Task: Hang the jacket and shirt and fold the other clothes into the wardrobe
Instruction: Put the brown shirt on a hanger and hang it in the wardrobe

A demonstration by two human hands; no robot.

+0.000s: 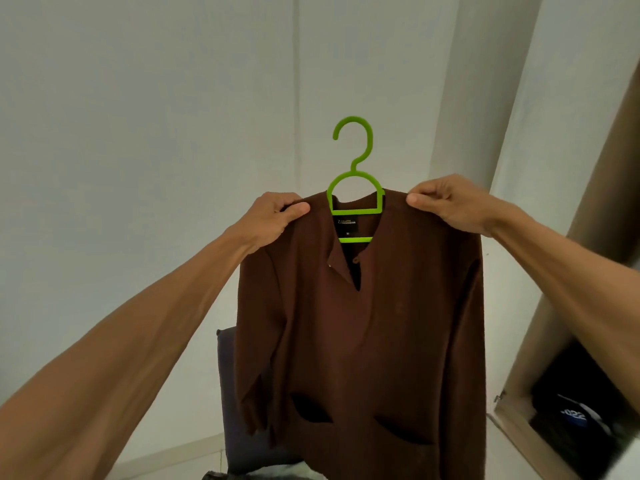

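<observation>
Pale walls behind; left hand (277, 213) and right hand (453, 202) each pinch brown shirt (374, 334) shoulders on green hanger (355, 174); advise levelling before hanging.

One shirt (363, 323), one hanger (354, 168), two hands (273, 216) (450, 202).

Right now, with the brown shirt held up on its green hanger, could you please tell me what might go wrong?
1. The left hand and the right hand both pinch the shirt at its shoulders, while the hook of the green hanger stands free. Letting go with one hand to hang it may let that shoulder slide off.
2. The neck opening lies open, so the shirt could slip down if the hanger tilts.
</observation>
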